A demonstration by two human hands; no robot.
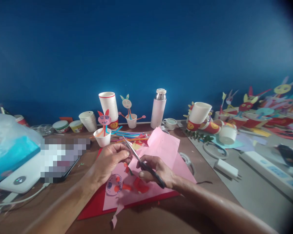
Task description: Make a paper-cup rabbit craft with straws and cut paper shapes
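Observation:
In my right hand [157, 169] is a pair of scissors [146, 167] with black handles, its blades pointing up and left toward my other hand. My left hand [114, 159] is pinched close beside the blades; what its fingertips hold is too small to make out. Beneath both hands lies pink paper [161, 191] on a red sheet [88, 211]. On the pink paper rest a cut-out round face [114, 185] with drawn eyes and orange-red paper pieces [140, 186]. A pink paper scrap [117, 211] hangs over the near edge.
Behind the paper stand two cup figures, one pink-faced [104, 119], stacked paper cups [108, 105], a pink thermos [158, 110] and coloured pipe cleaners [132, 135]. A power bank [21, 175] and cable lie left. A charger [226, 169] and power strip [271, 172] lie right.

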